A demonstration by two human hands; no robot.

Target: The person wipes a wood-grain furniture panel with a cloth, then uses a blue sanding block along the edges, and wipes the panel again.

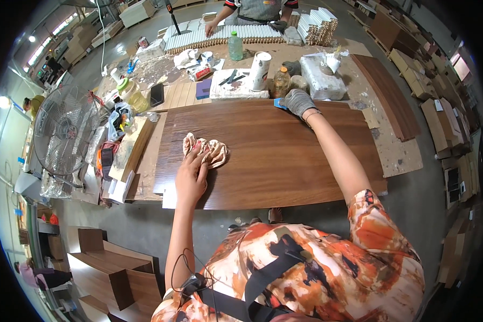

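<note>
A dark brown wood-grain panel lies flat on the workbench in front of me. On its left part, my left hand presses on a crumpled cream cloth, its fingers bent into the folds. My right hand, in a grey glove, reaches to the panel's far edge. It is closed on a small blue piece that sticks out on its left side; most of it is hidden, so its kind does not show. Just beyond the glove stands a bottle of amber liquid.
Behind the panel stand a white canister, a wrapped white block and a green-capped bottle. A wire fan is at left. A narrow brown board lies at right. Across the bench, a person's hand touches white strips.
</note>
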